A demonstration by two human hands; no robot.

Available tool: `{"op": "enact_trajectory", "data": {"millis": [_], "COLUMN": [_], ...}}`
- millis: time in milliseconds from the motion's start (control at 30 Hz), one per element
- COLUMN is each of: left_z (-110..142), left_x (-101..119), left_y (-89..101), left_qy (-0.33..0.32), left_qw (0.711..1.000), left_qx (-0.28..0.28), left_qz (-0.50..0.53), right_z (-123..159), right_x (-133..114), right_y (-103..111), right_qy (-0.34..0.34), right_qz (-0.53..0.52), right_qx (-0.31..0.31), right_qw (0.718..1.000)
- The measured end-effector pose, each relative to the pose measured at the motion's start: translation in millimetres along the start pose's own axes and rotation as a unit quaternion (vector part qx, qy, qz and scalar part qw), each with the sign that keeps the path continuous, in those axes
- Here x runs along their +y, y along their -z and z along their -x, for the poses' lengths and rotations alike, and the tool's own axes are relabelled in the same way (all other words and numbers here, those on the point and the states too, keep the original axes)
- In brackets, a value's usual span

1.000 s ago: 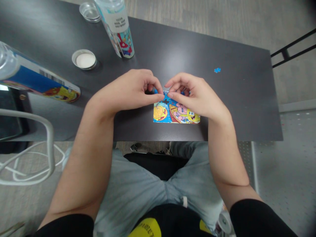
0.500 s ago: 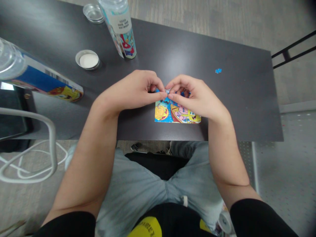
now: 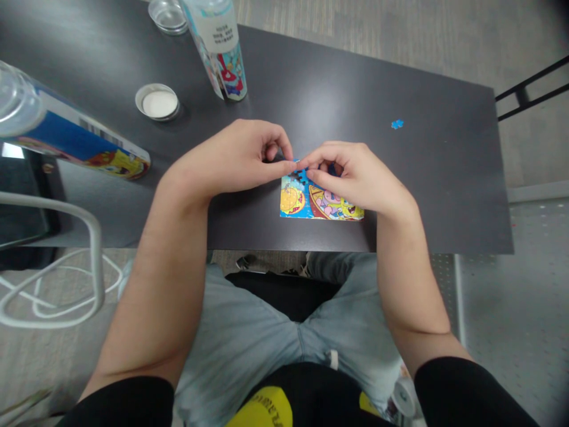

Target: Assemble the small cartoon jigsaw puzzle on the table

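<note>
A small, mostly assembled jigsaw puzzle with bright cartoon figures and a burger lies near the table's front edge. Dark gaps show around a blue puzzle piece in its upper left part. My left hand is closed, thumb and index finger meeting at the puzzle's top left corner. My right hand reaches in from the other side and covers the upper right of the puzzle. Its index finger and thumb are closed in at the blue piece, the other fingers curled under. A loose blue puzzle piece lies apart, farther right.
On the dark table stand a clear cartoon-printed canister at the back and a larger blue-labelled canister at the left. Two round metal lids lie near them. A white cable loops at the lower left.
My left fingertips have drawn slightly left from my right ones. More of the blue piece and the dark gaps around it shows between my hands. The view has shifted slightly.
</note>
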State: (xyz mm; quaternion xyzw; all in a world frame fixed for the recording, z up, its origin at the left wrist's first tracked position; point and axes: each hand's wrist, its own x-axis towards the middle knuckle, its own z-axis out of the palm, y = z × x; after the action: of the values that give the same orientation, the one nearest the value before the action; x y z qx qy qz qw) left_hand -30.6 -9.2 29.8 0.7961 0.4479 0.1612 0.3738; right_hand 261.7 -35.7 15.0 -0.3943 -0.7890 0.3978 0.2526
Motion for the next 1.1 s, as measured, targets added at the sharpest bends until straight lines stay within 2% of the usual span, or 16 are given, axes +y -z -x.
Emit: {"op": "enact_trajectory", "data": {"millis": [67,233,500,700,900,1100], "left_z": [2,6,4,3,3,7], "left_x": [1,1,9,7,9,13], "left_y": [2.4,7.0,4.5,2.3,4.6,10.3], "left_qy": [0.018,0.029,-0.023,-0.043,-0.035,-0.01], "left_qw": [1.0,0.999,0.998,0.998,0.998,0.998], "left_qx": [-0.009,-0.013,-0.042,-0.046,-0.05,-0.054], "left_qz": [-0.007,-0.019,-0.042,-0.015,0.004,-0.007], "right_z": [0,2,3,2,1,1], "right_x": [-1,-7,-5,-8,-17,-16], "right_y": [0,1,-1,-2,0,-1], "right_qy": [0.0,-0.054,-0.059,-0.063,-0.082,-0.09], "right_qz": [-0.003,-0.024,-0.036,-0.035,-0.025,-0.024], "right_qx": [0.0,0.002,0.032,0.035,0.029,0.011], "right_qw": [1.0,0.998,0.997,0.997,0.996,0.996]}}
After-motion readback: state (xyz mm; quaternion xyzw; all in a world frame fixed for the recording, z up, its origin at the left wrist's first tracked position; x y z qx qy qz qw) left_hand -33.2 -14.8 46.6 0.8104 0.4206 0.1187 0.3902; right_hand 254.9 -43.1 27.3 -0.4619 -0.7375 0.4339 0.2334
